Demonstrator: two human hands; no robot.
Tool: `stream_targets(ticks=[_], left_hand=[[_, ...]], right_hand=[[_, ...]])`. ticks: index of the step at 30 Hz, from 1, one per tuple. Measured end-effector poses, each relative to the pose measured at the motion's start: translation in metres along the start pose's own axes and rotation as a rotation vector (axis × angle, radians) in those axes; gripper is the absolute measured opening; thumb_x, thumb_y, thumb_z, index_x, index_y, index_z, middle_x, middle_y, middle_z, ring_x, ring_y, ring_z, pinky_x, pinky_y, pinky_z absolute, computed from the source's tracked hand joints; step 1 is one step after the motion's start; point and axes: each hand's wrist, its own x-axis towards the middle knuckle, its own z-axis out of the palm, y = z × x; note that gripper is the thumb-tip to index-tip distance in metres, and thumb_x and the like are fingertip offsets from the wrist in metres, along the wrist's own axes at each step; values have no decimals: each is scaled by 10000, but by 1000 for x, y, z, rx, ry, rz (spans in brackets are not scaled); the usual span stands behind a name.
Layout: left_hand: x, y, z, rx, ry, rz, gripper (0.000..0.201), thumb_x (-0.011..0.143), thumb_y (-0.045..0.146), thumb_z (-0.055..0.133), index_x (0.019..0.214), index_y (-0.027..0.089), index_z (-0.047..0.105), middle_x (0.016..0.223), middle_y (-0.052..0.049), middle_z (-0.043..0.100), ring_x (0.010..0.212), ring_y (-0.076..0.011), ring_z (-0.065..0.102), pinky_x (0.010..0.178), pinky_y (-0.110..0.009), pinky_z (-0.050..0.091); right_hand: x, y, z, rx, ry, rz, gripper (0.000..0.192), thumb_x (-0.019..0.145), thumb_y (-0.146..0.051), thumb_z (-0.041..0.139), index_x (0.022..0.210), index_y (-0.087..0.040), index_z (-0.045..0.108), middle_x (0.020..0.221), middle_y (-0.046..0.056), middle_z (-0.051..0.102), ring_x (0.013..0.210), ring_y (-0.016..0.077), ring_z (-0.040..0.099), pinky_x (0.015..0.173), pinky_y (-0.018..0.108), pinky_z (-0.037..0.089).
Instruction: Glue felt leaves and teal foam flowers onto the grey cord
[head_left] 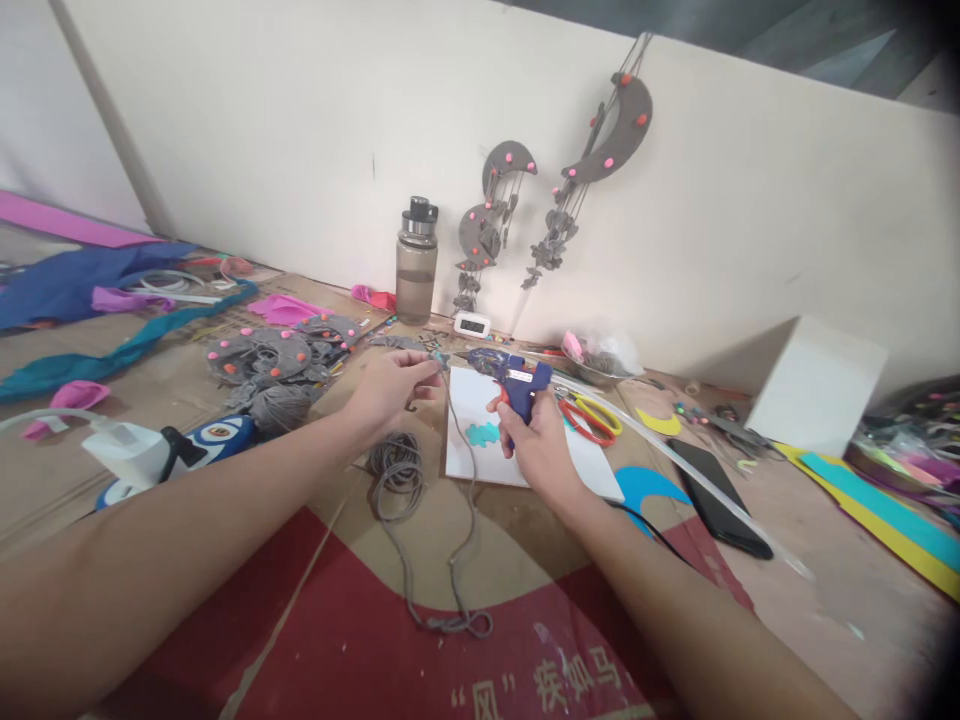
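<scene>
Fingers [420,375] of the left hand [390,390] pinch a grey cord [409,470] end at mid-frame, just left of the nozzle of the blue glue gun [517,382] gripped closed in the right hand [536,445].

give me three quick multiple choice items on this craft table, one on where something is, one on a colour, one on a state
1. Where does the grey-capped clear plastic water bottle stand?
A. at the foot of the white wall
B. on the white sheet
C. on the black phone

2. What colour is the body of the small hot glue gun?
A. green
B. blue
C. white

3. How is the right hand?
A. flat on the table
B. open above the scissors
C. closed round the glue gun's grip

Answers:
1 A, it stands upright on the far edge of the cardboard-covered table, against the wall.
2 B, the casing is blue.
3 C, the fingers wrap the grip, the nozzle pointing toward the grey cord pinched in the left hand.
</scene>
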Motion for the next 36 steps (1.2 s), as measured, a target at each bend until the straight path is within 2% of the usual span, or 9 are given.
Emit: stream_targets(ticks=[5, 10, 14, 17, 20, 23, 27, 30, 36], left_hand=[[1, -1, -2, 30, -10, 36, 177, 632, 261, 710, 661, 125, 600, 602, -18, 595, 501, -72, 496, 462, -195, 355], [-5, 2, 2, 115, -61, 110, 146, 669, 262, 680, 668, 137, 605, 602, -12, 595, 481, -67, 459, 475, -203, 341], [-7, 1, 3, 132, -78, 161, 154, 674, 282, 683, 701, 149, 612, 618, -6, 599, 506, -77, 477, 498, -206, 363], [-8, 2, 4, 193, -80, 217, 176, 696, 316, 673, 731, 152, 619, 622, -4, 602, 502, -81, 482, 495, -211, 369], [-12, 7, 5, 310, -55, 267, 199, 718, 347, 655, 758, 154, 630, 630, -7, 615, 497, -90, 493, 488, -218, 367], [-16, 13, 6, 436, -12, 312, 202, 725, 349, 642, 780, 154, 643, 660, -15, 633, 517, -101, 505, 503, -227, 380], [-19, 15, 6, 554, 53, 410, 163, 717, 303, 640, 779, 154, 657, 722, -34, 653, 634, -133, 556, 587, -237, 412], [-20, 16, 5, 561, 83, 435, 140, 701, 276, 646, 776, 158, 663, 708, -29, 650, 639, -139, 557, 586, -239, 404], [-20, 16, 8, 306, -75, 263, 193, 716, 309, 655, 823, 154, 616, 587, 8, 585, 486, -105, 500, 484, -234, 384]], right_hand=[[13, 10, -8, 69, 9, 158, 231, 788, -355, 557, 935, -221, 440, 839, 9, 628, 516, 102, 563, 373, 215, 453], [30, 22, -18, -206, -34, 313, 140, 810, -329, 517, 835, -201, 467, 545, -16, 571, 394, 144, 550, 367, 254, 428], [44, 21, -24, -415, -98, 347, 164, 786, -310, 546, 675, -205, 487, 490, 10, 554, 436, 184, 569, 458, 307, 444], [49, 11, -28, -579, -19, 211, 198, 716, -272, 629, 605, -206, 479, 599, 58, 577, 641, 235, 611, 646, 381, 466], [43, -4, -19, -755, 145, -119, 128, 730, -245, 604, 691, -191, 495, 840, 117, 589, 892, 264, 563, 834, 441, 421], [32, -18, 6, -542, 118, -224, 86, 797, -262, 514, 819, -190, 473, 901, 84, 566, 887, 210, 539, 836, 401, 435], [23, -29, 43, -1, -73, -6, 287, 761, -335, 560, 963, -215, 394, 947, 33, 582, 781, 138, 589, 748, 324, 481], [22, -32, 57, 226, -105, 155, 352, 744, -342, 573, 988, -237, 342, 788, -37, 574, 585, 105, 558, 610, 283, 482], [22, -30, 52, 126, -21, 38, 120, 785, -319, 511, 843, -218, 480, 693, -54, 498, 562, 88, 449, 507, 212, 403]])
